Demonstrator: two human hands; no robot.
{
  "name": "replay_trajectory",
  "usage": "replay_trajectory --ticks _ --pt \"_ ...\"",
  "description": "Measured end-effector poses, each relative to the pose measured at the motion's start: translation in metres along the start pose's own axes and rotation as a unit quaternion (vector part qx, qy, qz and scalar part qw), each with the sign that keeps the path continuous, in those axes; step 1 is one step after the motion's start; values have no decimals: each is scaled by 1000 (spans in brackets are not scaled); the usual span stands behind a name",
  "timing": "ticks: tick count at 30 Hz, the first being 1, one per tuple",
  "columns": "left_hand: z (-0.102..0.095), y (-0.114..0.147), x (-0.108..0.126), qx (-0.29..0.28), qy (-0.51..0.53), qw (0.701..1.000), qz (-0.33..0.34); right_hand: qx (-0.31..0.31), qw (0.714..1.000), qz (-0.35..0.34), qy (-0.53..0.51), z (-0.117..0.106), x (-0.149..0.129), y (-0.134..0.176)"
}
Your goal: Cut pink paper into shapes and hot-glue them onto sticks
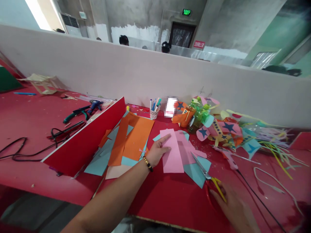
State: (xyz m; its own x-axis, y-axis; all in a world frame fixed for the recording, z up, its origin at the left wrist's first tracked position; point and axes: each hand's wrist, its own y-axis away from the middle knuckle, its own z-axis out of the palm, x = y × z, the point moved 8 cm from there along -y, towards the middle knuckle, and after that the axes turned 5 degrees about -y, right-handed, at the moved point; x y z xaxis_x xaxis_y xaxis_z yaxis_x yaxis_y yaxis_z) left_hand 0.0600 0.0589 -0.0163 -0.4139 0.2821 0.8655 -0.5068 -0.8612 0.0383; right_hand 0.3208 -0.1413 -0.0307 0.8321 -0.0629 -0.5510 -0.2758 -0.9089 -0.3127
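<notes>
Two hands at a red table; left hand on a pink sheet, right hand with scissors.
Left thumb and forefinger spread on the sheet's face, gripping its left edge, other fingers hidden; right fingers closed around the red and yellow handles, blades pointing up-left; sheet at table centre, left of the scissors; more pink paper and blue paper just right of it; orange paper left, beside a red board; glue gun and green bottles farther right.
</notes>
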Motion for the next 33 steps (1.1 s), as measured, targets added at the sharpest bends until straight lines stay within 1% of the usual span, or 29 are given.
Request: replay_trajectory --ticks 1,3,4,5,7,9,10,12,15,16,17,19,20,21,23,24,25,27,29,31,33 --pt "1 1 0 -1 -6 1000 -1 7 1000 -7 13 -3 -8 -3" --pt "4 3 -1 -4 -20 1000 1 5 997 -49 57 -3 -39 -13" --pt "7 5 -1 -6 -26 1000 -2 8 996 -76 52 -2 -59 -18" --pt "10 7 -3 -9 -32 999 -8 -4 994 -109 32 3 -80 -23" --pt "16 14 -5 -14 -47 999 -22 -39 985 -170 -6 18 -120 -28" --pt "19 25 -8 -17 -80 996 -29 -74 972 -219 -25 36 -150 -25" --pt "19 32 -9 -17 -103 994 -28 -85 967 -236 -36 44 -161 -22" --pt "15 49 -12 -21 -160 986 -31 -104 958 -258 -68 58 -174 -12" --pt "-2 82 -14 -15 -259 965 -43 -139 947 -259 -129 71 -176 2" --pt "-10 94 -10 5 -296 955 -35 -157 944 -251 -143 74 -174 6" --pt "-18 107 -2 28 -343 939 -12 -174 943 -239 -153 77 -172 9" --pt "-25 130 18 77 -453 886 57 -198 944 -206 -164 82 -167 10" --pt "-22 138 23 71 -492 864 76 -203 947 -185 -168 83 -164 9" --pt "-16 143 22 38 -518 851 77 -203 950 -162 -171 84 -161 8" --pt "-4 146 13 -28 -552 831 54 -194 958 -115 -178 87 -155 4" --pt "0 144 7 -42 -568 821 38 -190 960 -89 -183 88 -152 2" --pt "2 140 4 -35 -588 808 26 -189 961 -60 -190 91 -148 1" --pt "2 128 0 3 -631 776 11 -189 961 -7 -202 95 -140 0" --pt "4 116 -4 19 -663 749 -1 -180 962 22 -206 98 -136 1" --pt "5 108 -6 24 -683 730 -7 -153 969 17 -194 97 -134 1" --pt "6 104 -7 32 -695 718 -8 -128 976 -4 -176 95 -133 1"
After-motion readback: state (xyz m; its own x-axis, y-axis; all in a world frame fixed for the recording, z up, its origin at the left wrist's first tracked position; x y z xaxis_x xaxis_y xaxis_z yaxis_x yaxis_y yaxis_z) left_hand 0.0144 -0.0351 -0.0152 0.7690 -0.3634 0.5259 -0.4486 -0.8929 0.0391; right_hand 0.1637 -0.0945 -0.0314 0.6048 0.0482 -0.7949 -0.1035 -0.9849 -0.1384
